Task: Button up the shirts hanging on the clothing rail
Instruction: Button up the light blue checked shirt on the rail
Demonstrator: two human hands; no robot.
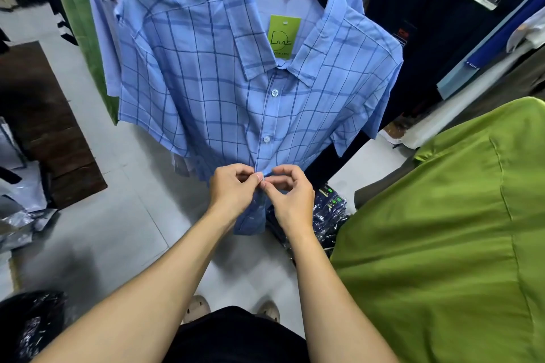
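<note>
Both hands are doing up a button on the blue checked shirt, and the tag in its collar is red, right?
No. The head view shows a green tag, not red. The left hand and right hand do pinch the front of the blue checked shirt.

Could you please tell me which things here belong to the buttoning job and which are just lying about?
In use: blue checked fabric shirt; small round white buttons; left hand; right hand.
Lying about: plastic-wrapped dark garments; brown rectangular floor mat; crumpled grey plastic bags.
</note>
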